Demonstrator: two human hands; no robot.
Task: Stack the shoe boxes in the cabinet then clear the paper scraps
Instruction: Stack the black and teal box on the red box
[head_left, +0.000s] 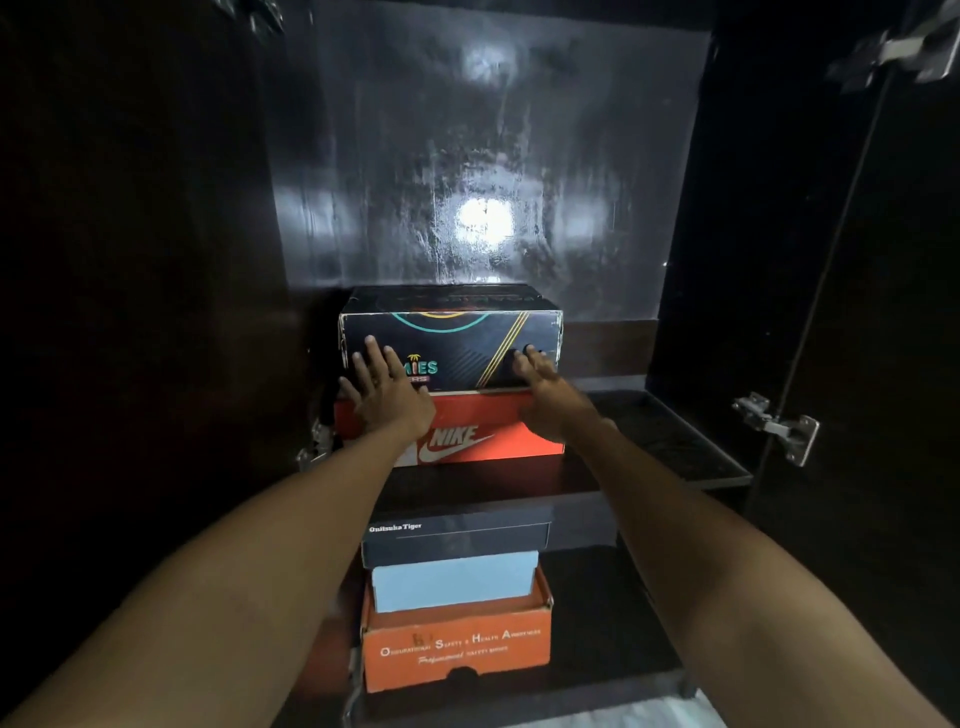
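Looking into a dark cabinet (156, 260) with a glossy back panel (467, 156) catching a bright glare. Up on the upper shelf (675, 441), a dark shoe box (457, 343) with teal and gold graphics, sitting square on top of a red Nike box (483, 436). Left hand (387, 395) laid flat with fingers spread against the front face of the dark box, near its left end, palm hanging down over the top edge of the Nike box. Right hand (545, 384) likewise flat and spread, pressed on the same face near the right end, fingertips right by the gold diagonal stripes. So not gripping anything, just both palms open against the front, box lettering showing between them. Down on the lower shelf, a second stack, well apart from both hands: black Onitsuka Tiger box (457, 540) on top, pale blue box (454, 584) under it, nested in an orange safety-shoes box (457, 649) at the bottom. Metal door hinge (779, 426) off on the right side. No telling how far back the top box sits.
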